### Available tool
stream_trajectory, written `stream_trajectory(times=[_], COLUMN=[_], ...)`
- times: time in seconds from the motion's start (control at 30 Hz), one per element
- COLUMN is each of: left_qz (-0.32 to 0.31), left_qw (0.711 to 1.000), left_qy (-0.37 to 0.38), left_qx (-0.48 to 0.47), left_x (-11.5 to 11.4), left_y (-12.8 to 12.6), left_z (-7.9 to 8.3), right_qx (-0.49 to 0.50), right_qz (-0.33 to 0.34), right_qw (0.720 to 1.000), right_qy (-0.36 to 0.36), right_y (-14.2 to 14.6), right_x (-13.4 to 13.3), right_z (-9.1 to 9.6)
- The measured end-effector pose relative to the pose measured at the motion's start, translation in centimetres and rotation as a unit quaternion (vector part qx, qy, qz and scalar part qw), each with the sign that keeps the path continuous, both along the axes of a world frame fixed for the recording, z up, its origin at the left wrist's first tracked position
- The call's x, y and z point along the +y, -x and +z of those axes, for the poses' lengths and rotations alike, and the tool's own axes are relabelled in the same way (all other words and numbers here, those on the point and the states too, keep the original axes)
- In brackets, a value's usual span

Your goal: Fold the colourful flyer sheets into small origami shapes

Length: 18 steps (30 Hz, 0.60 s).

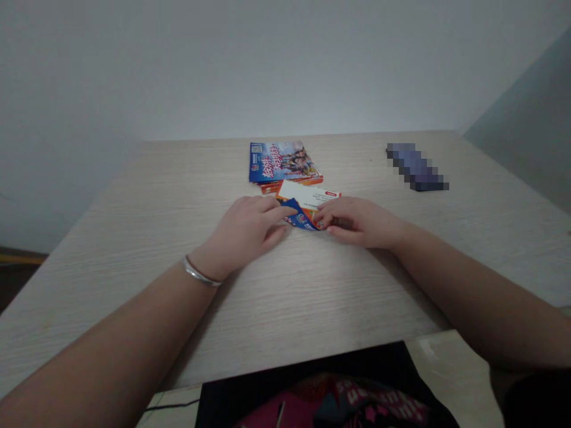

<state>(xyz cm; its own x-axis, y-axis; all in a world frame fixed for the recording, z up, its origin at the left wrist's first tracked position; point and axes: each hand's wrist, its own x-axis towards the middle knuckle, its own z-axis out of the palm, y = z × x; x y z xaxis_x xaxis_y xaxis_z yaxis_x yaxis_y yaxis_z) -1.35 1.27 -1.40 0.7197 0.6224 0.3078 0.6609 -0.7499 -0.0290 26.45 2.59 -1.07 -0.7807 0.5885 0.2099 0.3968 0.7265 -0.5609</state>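
A small printed leaflet (307, 195) lies on the table between my hands, its near corner folded over so that a blue flap (300, 217) shows on top. Its upper part is white with red and orange print. My left hand (247, 229), with a silver bangle on the wrist, holds the leaflet's left side, the index finger pressed on the blue flap and the thumb just below. At the right side, my right hand (359, 221) has its fingers bent and closed on the leaflet's edge. The fingertips partly hide the fold.
Just beyond the leaflet is a stack of blue and orange printed leaflets (285, 161). A pixelated dark phone-like object (417, 167) lies at the back right of the pale wooden table (134, 238). A white wall rises behind. Dark patterned cloth shows at the near edge.
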Motion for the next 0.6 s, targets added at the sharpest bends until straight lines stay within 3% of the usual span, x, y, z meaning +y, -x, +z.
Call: stream_trajectory(times=[0.1, 0.27, 0.6], left_qz=[-0.023, -0.016, 0.012], left_qw=[0.999, 0.998, 0.996], left_qy=[0.011, 0.033, 0.051], left_qx=[0.024, 0.046, 0.068], left_x=[-0.2, -0.1, -0.4], left_y=[-0.2, 0.1, 0.2], left_z=[-0.4, -0.4, -0.6], right_qx=[0.005, -0.021, -0.067], right_qz=[0.024, -0.041, 0.011], right_qw=[0.999, 0.986, 0.986], right_qy=[-0.035, -0.159, -0.152], right_y=[0.3, -1.3, -1.5], right_x=[0.3, 1.6, 1.5], right_z=[0.1, -1.1, -1.6])
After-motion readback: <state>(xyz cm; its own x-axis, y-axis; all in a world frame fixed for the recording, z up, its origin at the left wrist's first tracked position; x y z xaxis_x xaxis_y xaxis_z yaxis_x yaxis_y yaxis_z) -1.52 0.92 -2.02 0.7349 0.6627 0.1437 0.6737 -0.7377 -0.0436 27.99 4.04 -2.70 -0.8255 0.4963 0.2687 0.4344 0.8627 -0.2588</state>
